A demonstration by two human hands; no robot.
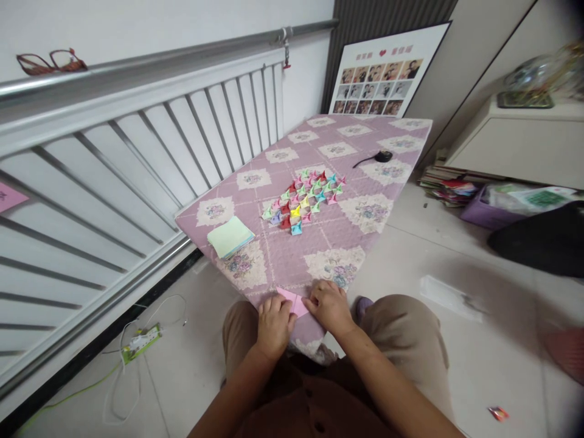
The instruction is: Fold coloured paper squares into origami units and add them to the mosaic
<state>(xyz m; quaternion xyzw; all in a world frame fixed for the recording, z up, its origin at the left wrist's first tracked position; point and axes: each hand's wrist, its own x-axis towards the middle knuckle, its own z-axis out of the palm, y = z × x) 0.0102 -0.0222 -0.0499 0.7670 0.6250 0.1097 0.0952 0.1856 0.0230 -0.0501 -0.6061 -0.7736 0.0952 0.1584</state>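
Observation:
A pink sheet of folding paper [297, 304] lies on the near corner of the cloth-covered table, with fold lines showing. My left hand [274, 325] has its fingers curled over the paper's left side, pressing it to the cloth. On the opposite side, my right hand [329, 306] grips the right edge with bent fingers. A stack of pale green note paper [230, 236] rests at the left of the table. Farther back stand several small folded paper pieces [304, 202] in many colours, set close together in slanting rows.
The table [292, 255] has a purple flowered cloth. A black object with a thin tail [383, 156] lies near its right edge. White railings [173, 140] run along the left. A power strip [142, 342] with cables sits on the floor, and a photo board [387, 73] leans behind.

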